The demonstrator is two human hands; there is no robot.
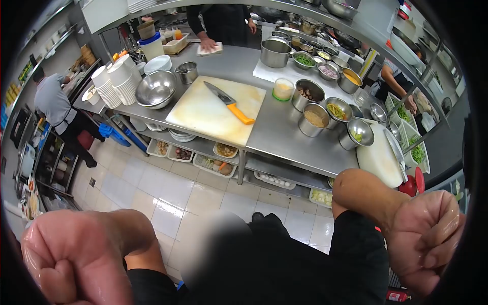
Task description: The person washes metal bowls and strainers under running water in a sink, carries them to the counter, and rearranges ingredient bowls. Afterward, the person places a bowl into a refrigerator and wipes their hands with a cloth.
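Note:
My left hand [71, 256] is raised at the lower left, wet and curled into a fist; I see nothing in it. On the opposite side, my right hand [429, 239] is also wet, its fingers folded in, with nothing visible in them. Both are apart from the steel counter [290, 145]. A white cutting board [203, 112] lies there, with a yellow-handled chef's knife [229, 103] across it. Nearest to my right hand is a second white board [378, 165] at the counter's right end.
Metal bowls [156, 89] and stacked white containers [122, 81] stand left of the board. Several pots of ingredients [313, 119] fill the right side. One co-worker's hand [207, 44] presses a cloth [216, 49]; other people stand left [56, 109] and right [391, 81].

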